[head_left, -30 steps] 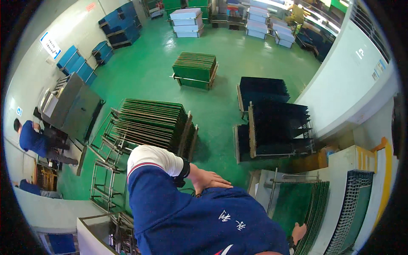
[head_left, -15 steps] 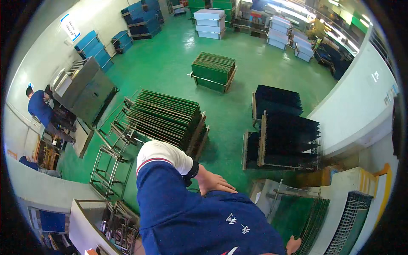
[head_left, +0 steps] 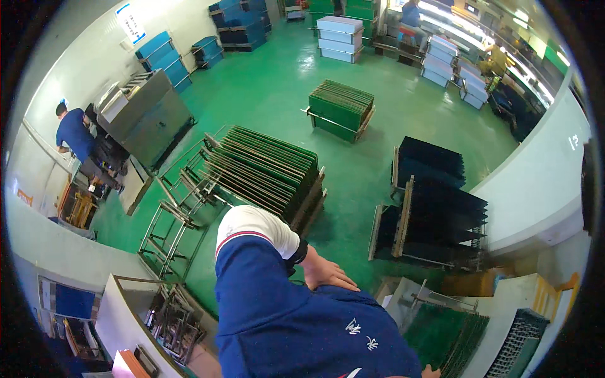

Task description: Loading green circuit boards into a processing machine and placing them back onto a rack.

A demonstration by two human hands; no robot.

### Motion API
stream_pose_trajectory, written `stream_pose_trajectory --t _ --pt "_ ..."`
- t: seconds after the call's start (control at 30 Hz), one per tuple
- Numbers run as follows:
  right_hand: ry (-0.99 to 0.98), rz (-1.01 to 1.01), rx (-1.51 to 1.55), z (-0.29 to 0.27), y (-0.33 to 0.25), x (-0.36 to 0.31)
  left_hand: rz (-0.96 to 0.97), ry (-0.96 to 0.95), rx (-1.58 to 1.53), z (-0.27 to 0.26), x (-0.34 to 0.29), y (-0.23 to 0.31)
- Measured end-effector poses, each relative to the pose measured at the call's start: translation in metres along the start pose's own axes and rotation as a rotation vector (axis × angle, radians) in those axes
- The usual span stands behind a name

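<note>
My left hand [head_left: 328,273] lies flat on the front of my navy shirt [head_left: 296,318], fingers stretched out and holding nothing. A white sleeve and a dark wristband show on that arm. Only a bit of my right hand [head_left: 430,372] shows at the lower edge, beside a rack of upright green boards [head_left: 435,331]. Its fingers are mostly cut off by the frame, so whether it grips a board is hidden.
Ahead stand a large rack of green boards [head_left: 265,170], a smaller one [head_left: 341,108] and racks of black boards [head_left: 441,214]. Bare metal frames [head_left: 170,236] stand left. A co-worker [head_left: 79,135] bends beside a grey machine [head_left: 145,120]. A white wall [head_left: 535,189] curves along the right.
The whole view has shifted, so the room's things sit farther right. My left hand stays on my shirt. My right hand has slid lower and shows less.
</note>
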State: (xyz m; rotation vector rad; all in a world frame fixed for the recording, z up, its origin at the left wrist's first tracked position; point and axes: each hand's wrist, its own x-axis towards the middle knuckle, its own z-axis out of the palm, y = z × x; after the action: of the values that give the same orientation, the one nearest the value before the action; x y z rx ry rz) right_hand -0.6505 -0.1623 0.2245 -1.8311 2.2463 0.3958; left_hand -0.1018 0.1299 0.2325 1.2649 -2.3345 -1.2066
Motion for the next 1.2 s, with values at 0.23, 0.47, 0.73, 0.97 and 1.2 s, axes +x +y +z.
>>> stream_pose_trajectory --t 0.23,0.47,0.73,0.97,1.2 --pt "-0.185 0.100 0.103 -0.052 -0.039 -0.045 0.037 0.051 -0.009 0.011 0.000 -0.007" --pt "0.207 -0.289 -0.030 0.096 0.101 0.107 0.072 0.051 0.008 0.011 0.006 -0.013" --pt "0.223 -0.222 0.042 0.080 0.057 0.091 -0.015 0.113 -0.009 0.024 -0.008 -0.002" --pt "0.217 -0.250 0.060 0.062 0.040 0.078 0.026 0.126 -0.050 0.025 -0.009 -0.002" --pt "0.202 -0.283 0.187 0.049 0.049 0.056 0.005 0.020 -0.042 0.008 -0.004 0.006"
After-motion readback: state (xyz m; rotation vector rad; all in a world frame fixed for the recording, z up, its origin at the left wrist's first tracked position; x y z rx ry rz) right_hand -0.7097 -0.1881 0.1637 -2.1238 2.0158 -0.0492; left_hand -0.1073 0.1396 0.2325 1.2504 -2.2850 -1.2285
